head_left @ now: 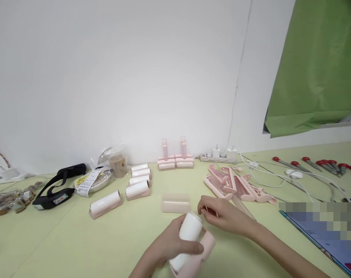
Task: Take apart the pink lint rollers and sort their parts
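Observation:
My left hand (172, 239) is wrapped around a white lint roller roll (190, 227), tilted, its upper end showing. A pink plastic cover (207, 244), slightly blurred, lies against the roll under my thumb. Just to the right, my right hand (216, 213) is closed with its fingers curled in; whatever may be in them is hidden. On the table beyond my hands lies a clear pinkish cover (175, 203). Pink lint roller handles (240, 185) are heaped beyond my right hand.
White rolls in pink covers (138, 189) stand left of centre. Pink roller sets (175, 161) sit against the wall. A bagged cup (117, 165), a black strap (56, 193), a power strip (218, 157), white cables (275, 184), red-tipped tools (327, 164) and a tablet-like item (317, 239) lie around.

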`<state>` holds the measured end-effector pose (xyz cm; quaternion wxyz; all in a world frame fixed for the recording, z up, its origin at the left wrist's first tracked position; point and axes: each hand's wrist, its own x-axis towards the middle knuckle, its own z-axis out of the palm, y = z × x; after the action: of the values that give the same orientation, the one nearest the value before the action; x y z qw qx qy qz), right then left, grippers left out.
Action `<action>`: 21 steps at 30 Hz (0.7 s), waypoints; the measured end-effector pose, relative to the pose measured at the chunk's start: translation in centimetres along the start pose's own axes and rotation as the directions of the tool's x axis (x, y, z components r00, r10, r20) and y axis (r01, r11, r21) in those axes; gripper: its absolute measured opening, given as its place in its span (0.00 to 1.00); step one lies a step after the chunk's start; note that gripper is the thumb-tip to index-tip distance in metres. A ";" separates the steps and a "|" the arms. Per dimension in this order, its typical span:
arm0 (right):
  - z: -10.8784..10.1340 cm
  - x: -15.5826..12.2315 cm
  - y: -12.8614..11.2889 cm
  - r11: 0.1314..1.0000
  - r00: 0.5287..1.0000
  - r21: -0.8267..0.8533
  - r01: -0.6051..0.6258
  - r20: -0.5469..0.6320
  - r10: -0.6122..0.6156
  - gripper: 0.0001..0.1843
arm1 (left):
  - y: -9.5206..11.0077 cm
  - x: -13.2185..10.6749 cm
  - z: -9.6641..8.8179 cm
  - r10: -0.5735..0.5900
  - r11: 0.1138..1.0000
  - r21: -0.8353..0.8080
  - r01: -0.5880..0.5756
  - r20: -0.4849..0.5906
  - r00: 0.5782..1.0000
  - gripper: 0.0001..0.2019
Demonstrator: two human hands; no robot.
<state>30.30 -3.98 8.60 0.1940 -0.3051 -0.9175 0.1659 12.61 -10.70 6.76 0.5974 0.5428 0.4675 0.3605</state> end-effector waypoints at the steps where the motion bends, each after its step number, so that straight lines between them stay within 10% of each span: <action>1: 0.0 -0.1 0.3 0.994 0.999 0.104 -0.027 0.040 0.023 0.08 | -0.2 0.1 0.0 -0.019 1.000 0.005 0.019 -0.020 1.000 0.19; 8: 1.2 -0.8 1.4 0.793 0.939 0.502 -0.345 0.192 0.287 0.18 | -1.3 1.2 0.7 -0.043 0.996 -0.085 0.035 -0.101 0.994 0.19; 15: 3.7 -0.8 -1.4 0.323 0.938 0.883 -0.340 0.297 0.177 0.33 | -0.6 1.3 1.9 0.024 0.945 -0.277 -0.175 -0.473 0.881 0.31; 21: 4.7 -0.4 -1.5 0.273 0.923 0.914 -0.300 0.206 0.324 0.23 | -0.2 1.2 1.9 0.004 0.868 -0.444 -0.222 -0.440 0.898 0.27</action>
<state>27.68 -6.27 5.02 0.3060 -0.3140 -0.5754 0.6904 14.79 -10.16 6.33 0.5747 0.3113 0.4477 0.6102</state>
